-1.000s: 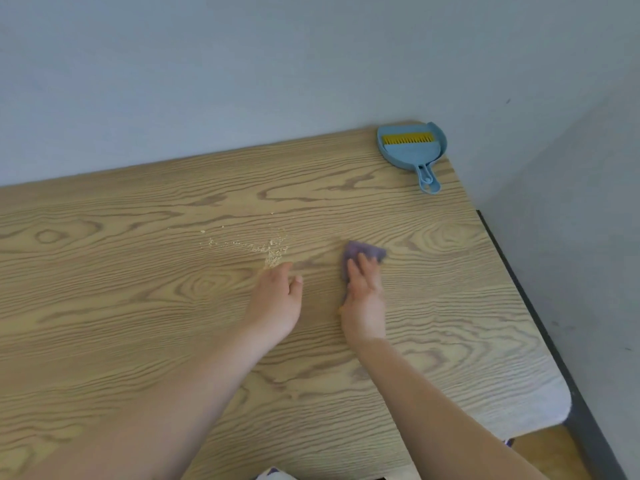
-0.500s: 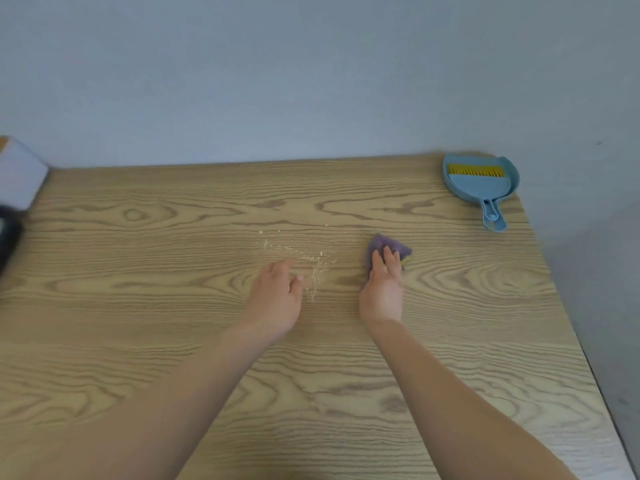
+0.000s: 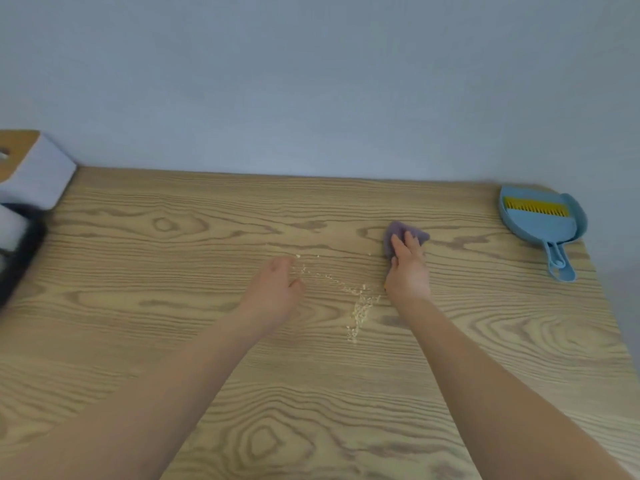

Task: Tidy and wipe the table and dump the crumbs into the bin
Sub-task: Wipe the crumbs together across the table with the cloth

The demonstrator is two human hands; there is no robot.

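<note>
Purple and soft, the cloth (image 3: 403,235) lies on the wooden tabletop (image 3: 519,341), right of the middle and toward the far edge, and your right hand (image 3: 408,271) presses it flat. It looks light and limp, so I judge it will fold and bunch easily; keep the palm spread over its middle, with even pressure, and it should slide together with the hand. Your right grip is released: the fingers lie straight on top of the cloth and do not curl around it. Your left hand (image 3: 277,289) rests on the tabletop just left of the crumbs (image 3: 358,308), with fingers loosely bent and nothing held; it touches the first scattered grains near the fingertips. The crumbs lie between your two hands in a thin line that ends in a small pile nearer to you. They are fine and dry, so I think they will scatter if you push fast. At the far right corner the blue dustpan (image 3: 543,226) waits, with its yellow-bristled brush (image 3: 535,206) laid inside, well apart from the cloth. A white box (image 3: 38,178) stands at the far left edge.
</note>
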